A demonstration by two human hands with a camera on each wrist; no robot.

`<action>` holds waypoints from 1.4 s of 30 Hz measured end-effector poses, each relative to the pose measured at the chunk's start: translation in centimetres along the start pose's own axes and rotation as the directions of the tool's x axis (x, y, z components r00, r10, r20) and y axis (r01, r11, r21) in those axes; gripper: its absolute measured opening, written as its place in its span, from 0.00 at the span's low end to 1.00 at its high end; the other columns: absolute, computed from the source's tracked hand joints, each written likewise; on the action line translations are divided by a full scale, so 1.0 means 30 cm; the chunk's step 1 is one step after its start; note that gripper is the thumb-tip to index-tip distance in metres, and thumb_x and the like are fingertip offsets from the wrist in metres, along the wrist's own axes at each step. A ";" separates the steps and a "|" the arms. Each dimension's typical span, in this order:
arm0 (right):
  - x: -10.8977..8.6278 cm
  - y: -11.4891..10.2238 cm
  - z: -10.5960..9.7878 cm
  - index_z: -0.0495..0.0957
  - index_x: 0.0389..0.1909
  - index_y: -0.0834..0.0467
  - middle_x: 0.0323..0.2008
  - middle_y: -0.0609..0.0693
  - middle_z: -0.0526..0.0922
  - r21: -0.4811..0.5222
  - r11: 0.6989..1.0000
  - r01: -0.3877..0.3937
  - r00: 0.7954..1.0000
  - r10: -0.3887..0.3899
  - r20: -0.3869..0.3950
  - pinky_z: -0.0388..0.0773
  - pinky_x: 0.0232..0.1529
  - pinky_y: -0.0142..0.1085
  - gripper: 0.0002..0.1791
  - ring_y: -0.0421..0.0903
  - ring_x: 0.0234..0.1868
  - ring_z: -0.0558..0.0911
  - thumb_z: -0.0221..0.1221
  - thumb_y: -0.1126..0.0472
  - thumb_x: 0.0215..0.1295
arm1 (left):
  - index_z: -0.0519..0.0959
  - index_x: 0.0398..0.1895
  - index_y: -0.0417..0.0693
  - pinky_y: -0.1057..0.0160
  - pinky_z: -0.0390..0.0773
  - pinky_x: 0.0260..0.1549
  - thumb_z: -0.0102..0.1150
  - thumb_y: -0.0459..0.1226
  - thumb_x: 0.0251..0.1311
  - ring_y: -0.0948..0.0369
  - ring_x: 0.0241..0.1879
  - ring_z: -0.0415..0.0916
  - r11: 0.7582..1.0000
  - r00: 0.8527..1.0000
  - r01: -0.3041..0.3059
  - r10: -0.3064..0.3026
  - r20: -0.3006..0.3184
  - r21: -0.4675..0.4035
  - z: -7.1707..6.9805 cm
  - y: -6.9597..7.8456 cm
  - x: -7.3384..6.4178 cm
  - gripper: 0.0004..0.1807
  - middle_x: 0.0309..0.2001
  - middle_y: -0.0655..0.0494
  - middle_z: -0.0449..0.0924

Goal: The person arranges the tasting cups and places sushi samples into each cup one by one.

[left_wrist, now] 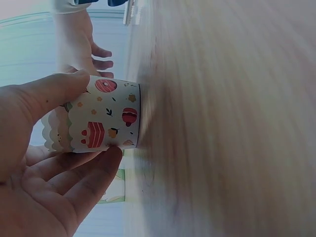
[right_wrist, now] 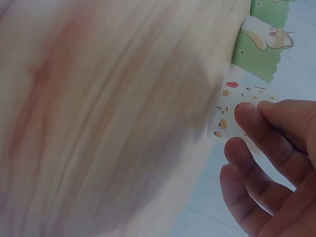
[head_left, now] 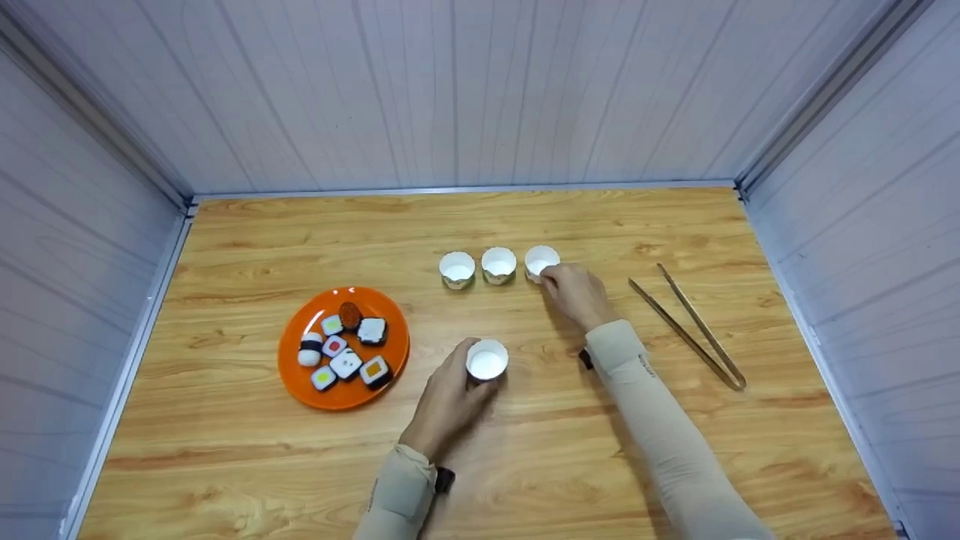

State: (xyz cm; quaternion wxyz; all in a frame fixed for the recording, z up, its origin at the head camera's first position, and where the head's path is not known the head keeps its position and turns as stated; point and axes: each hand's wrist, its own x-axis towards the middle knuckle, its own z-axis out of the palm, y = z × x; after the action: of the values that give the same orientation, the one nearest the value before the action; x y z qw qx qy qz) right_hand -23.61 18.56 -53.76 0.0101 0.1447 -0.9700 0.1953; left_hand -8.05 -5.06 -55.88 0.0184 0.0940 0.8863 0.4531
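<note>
In the head view my left hand (head_left: 454, 397) grips a white paper cup (head_left: 487, 360) standing in the middle of the table. The left wrist view shows this cup (left_wrist: 106, 116) printed with red cakes and sweets, with the thumb on one side and fingers on the other. Farther back, my right hand (head_left: 577, 292) pinches the near edge of another paper cup (head_left: 541, 259), the rightmost of a row of three. Its wall (right_wrist: 224, 111) carries small floral prints in the right wrist view. Beside it stand the middle cup (head_left: 499, 264) and the left cup (head_left: 457, 268).
An orange plate (head_left: 300, 390) with several toy-like sushi pieces (head_left: 346, 364) lies to the left. Metal tongs (head_left: 701, 330) lie spread on the right. Pale panel walls (head_left: 457, 97) enclose the wooden table (head_left: 225, 465) at the back and sides.
</note>
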 end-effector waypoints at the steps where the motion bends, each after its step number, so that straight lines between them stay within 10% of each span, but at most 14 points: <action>1: 0.002 -0.001 0.001 0.88 0.40 0.57 0.39 0.54 0.88 0.002 1.000 -0.005 1.000 0.005 0.002 0.81 0.36 0.51 0.09 0.54 0.39 0.85 0.62 0.57 0.71 | 0.67 0.67 0.45 0.50 0.72 0.61 0.70 0.38 0.60 0.53 0.62 0.72 1.000 1.000 -0.004 0.004 -0.001 0.001 0.000 0.000 0.000 0.33 0.61 0.47 0.75; 9: -0.013 -0.008 0.011 0.85 0.44 0.60 0.38 0.56 0.86 -0.032 0.999 -0.001 0.999 0.000 -0.034 0.81 0.34 0.50 0.10 0.54 0.36 0.84 0.60 0.59 0.72 | 0.67 0.68 0.45 0.50 0.71 0.61 0.69 0.39 0.61 0.53 0.63 0.71 1.000 1.000 0.000 0.000 0.004 -0.007 0.000 0.000 0.002 0.33 0.61 0.47 0.74; 16: -0.129 -0.092 -0.016 0.83 0.48 0.63 0.37 0.57 0.84 -0.020 0.982 0.190 0.966 -0.191 -0.172 0.82 0.29 0.44 0.10 0.51 0.32 0.82 0.60 0.65 0.70 | 0.67 0.67 0.43 0.49 0.72 0.61 0.71 0.38 0.60 0.52 0.62 0.72 1.000 1.000 -0.004 0.004 0.006 -0.003 -0.003 0.001 0.004 0.34 0.61 0.46 0.75; 29: -0.340 -0.250 -0.011 0.85 0.48 0.59 0.32 0.49 0.83 0.092 0.773 0.627 0.777 -0.614 -0.138 0.80 0.32 0.36 0.13 0.43 0.30 0.80 0.65 0.66 0.63 | 0.67 0.66 0.40 0.49 0.74 0.59 0.70 0.36 0.60 0.50 0.60 0.74 0.998 0.999 -0.047 0.048 -0.023 0.040 -0.003 0.001 -0.001 0.33 0.59 0.43 0.76; 42: -0.373 -0.275 0.051 0.84 0.42 0.57 0.30 0.48 0.82 0.045 0.784 0.619 0.783 -0.621 0.032 0.78 0.30 0.38 0.06 0.44 0.29 0.80 0.61 0.63 0.69 | 0.66 0.67 0.37 0.49 0.72 0.61 0.70 0.32 0.58 0.48 0.61 0.72 0.998 0.997 -0.064 0.065 -0.032 0.027 -0.002 -0.004 -0.003 0.35 0.61 0.40 0.74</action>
State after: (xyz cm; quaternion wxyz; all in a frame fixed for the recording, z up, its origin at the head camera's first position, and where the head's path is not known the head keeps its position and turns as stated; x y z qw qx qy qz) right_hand -10.48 13.79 -52.91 0.0494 0.4598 -0.8653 0.1933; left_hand -7.98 -5.20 -55.94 -0.0122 0.1152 0.8889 0.4432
